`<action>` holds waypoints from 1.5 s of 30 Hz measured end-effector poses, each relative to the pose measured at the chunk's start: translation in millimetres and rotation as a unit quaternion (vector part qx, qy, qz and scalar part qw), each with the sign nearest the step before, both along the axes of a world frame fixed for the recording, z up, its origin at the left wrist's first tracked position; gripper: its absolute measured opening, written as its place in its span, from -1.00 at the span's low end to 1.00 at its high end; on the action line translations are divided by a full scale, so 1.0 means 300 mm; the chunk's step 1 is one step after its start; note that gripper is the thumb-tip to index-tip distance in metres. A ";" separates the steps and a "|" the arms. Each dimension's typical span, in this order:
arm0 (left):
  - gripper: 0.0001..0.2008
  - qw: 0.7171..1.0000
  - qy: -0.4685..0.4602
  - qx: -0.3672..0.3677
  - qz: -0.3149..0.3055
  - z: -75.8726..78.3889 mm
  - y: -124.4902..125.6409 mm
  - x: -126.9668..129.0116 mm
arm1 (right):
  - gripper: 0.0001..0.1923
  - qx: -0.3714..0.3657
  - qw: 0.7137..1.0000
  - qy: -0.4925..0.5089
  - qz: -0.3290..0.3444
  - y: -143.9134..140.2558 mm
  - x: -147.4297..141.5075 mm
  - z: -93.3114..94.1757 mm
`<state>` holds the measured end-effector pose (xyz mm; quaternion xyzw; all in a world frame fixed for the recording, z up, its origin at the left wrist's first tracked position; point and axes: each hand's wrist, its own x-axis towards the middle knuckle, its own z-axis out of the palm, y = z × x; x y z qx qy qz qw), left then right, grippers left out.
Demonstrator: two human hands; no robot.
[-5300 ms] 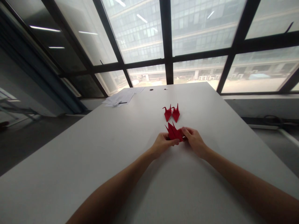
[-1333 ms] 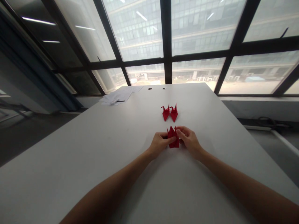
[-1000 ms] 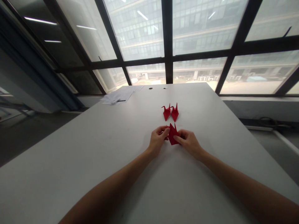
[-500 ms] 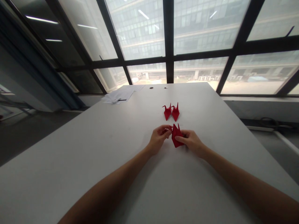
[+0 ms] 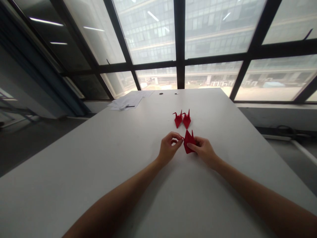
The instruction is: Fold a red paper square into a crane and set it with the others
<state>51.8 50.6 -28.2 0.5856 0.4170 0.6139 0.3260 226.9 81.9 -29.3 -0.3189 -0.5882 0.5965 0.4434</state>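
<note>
A red folded paper crane [image 5: 189, 142] is held just above the white table [image 5: 138, 142], one narrow point sticking up on its right. My right hand [image 5: 203, 147] grips its body, thumb across the front and fingers behind. With thumb and forefinger, my left hand [image 5: 169, 145] pinches the thin point on the crane's left side; the fingertips hide most of that point. Just beyond stand two finished red paper cranes, a left one [image 5: 178, 121] and a right one [image 5: 186, 121], side by side with their heads to the left.
Loose white papers [image 5: 131, 99] with a dark pen [image 5: 130, 106] lie at the table's far left. Two small round holes are near the far edge. Tall dark-framed windows [image 5: 180, 59] rise behind, and a cable [image 5: 284, 129] lies off the table's right side.
My left thumb and forefinger have closed on the crane's left point, which now bends out toward them. The held crane has turned slightly and shifted a little up and right.
</note>
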 end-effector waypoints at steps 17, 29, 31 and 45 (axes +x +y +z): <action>-0.80 0.998 -0.049 -0.042 0.009 0.002 0.003 0.012 | -0.76 0.131 0.986 -0.076 -0.075 0.003 0.004 -0.026; -0.78 0.997 -0.059 -0.059 -0.002 0.001 0.004 0.012 | -0.77 0.134 0.984 -0.090 -0.069 0.008 0.007 -0.034; -0.72 0.994 -0.081 -0.068 -0.005 0.001 0.006 0.012 | -0.78 0.141 0.982 -0.103 -0.067 0.008 0.009 -0.033; -0.66 0.947 -0.211 -0.214 -0.113 -0.004 0.029 -0.010 | -0.77 0.089 0.989 -0.111 -0.036 0.017 0.015 -0.024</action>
